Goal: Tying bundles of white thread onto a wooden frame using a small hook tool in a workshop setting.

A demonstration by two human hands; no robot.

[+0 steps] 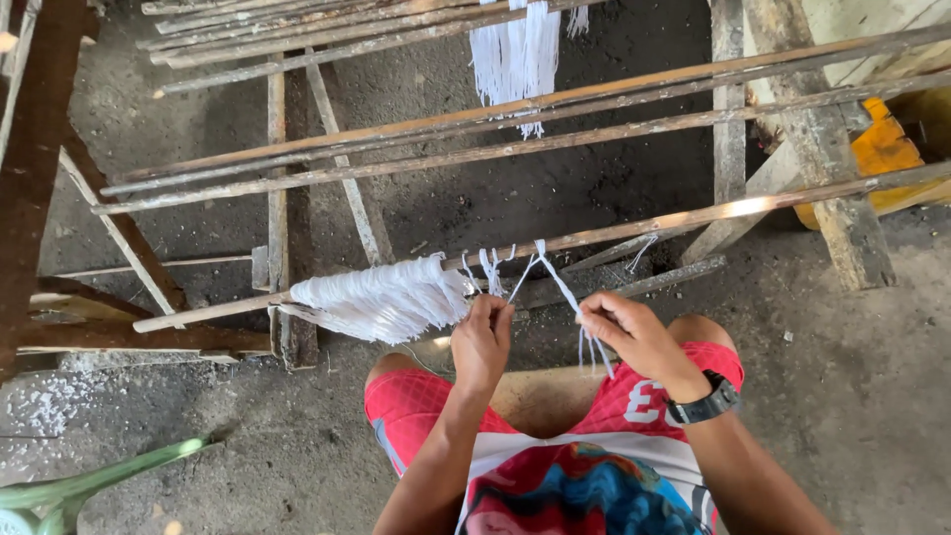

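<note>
White string [555, 280] looped over the pole [693, 215]: light, limp, we judge. Our left hand [482, 342] and right hand [624, 332] each pinch its ends just below the pole.

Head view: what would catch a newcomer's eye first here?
The white string bundle draped over the nearest wooden pole, left of centre, stands out most against the dark floor. Just right of it, the left hand and right hand each pinch white strands looped over that same pole. A second hank of white string hangs from the poles at top centre.
</note>
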